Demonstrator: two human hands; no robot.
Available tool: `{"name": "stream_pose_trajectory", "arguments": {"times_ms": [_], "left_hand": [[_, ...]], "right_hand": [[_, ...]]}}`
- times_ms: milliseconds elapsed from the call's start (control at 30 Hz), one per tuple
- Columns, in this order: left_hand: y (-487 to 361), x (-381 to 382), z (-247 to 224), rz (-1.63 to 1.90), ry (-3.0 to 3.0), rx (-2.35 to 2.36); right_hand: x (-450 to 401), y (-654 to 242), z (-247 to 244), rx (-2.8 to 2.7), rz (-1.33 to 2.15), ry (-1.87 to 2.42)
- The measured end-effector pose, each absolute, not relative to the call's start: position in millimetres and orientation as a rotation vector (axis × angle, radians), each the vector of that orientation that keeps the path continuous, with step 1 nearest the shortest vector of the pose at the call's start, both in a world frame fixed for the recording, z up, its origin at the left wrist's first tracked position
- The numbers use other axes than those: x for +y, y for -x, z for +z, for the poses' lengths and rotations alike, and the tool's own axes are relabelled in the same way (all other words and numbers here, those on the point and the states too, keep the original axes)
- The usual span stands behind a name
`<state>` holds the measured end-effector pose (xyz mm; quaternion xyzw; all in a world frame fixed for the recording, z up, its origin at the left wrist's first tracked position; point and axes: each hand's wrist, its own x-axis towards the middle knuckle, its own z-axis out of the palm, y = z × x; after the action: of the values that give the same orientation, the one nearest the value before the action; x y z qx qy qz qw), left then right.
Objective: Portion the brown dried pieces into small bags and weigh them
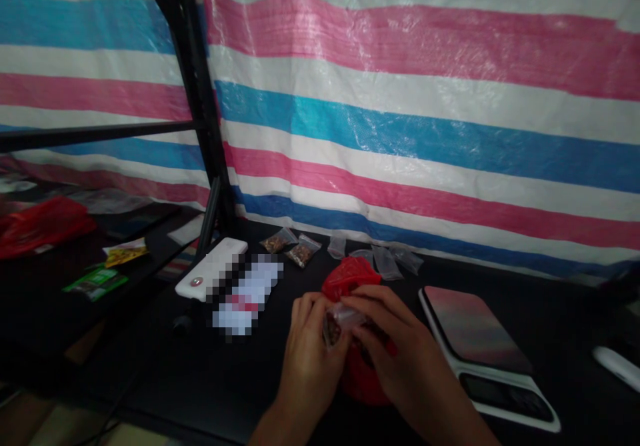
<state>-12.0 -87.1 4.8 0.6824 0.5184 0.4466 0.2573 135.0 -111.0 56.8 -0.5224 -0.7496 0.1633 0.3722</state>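
My left hand (313,346) is closed around a small clear plastic bag (344,315) with brownish bits in its lower part. My right hand (395,339) pinches the upper edge of that same bag, so both hands touch it. Below and behind them lies a red plastic bag (353,274), partly hidden by my fingers. Something small and red shows under my right fingers, but its kind is unclear. Two filled zip bags (303,252) lie beyond my hands, and several flat clear bags (387,263) lie to their right.
A kitchen scale (480,329) with a shiny plate stands right of my hands. To the left are a white power bank (220,259) and a pixelated flat item (250,296). A black frame post (200,93) rises at the left, before a striped sheet (400,113).
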Motion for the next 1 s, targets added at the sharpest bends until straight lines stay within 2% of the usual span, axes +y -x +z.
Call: {"name": "stream_pose_trajectory", "arguments": {"times_ms": [133,333,467,600,800,1000], "left_hand": [[12,-88,1,1.274,-1.869,1.413],[13,-92,2,1.554,-1.805,1.390],[18,-94,-2,1.450,-1.729,1.376],[24,-96,-7,1.393,-1.873,1.407],[21,-101,1,1.362,-1.970,1.549],[13,-111,7,1.302,-2.162,1.161]], "right_hand": [[-107,-151,53,-1.891,0.375,1.437],[-101,-172,34,-1.941,0.399,1.681],[-110,-155,50,-1.876,0.392,1.530],[-125,-124,74,-1.982,0.641,1.414],[-126,-122,73,-1.832,0.594,1.349],[-127,-148,77,-1.485,0.515,1.304]]}}
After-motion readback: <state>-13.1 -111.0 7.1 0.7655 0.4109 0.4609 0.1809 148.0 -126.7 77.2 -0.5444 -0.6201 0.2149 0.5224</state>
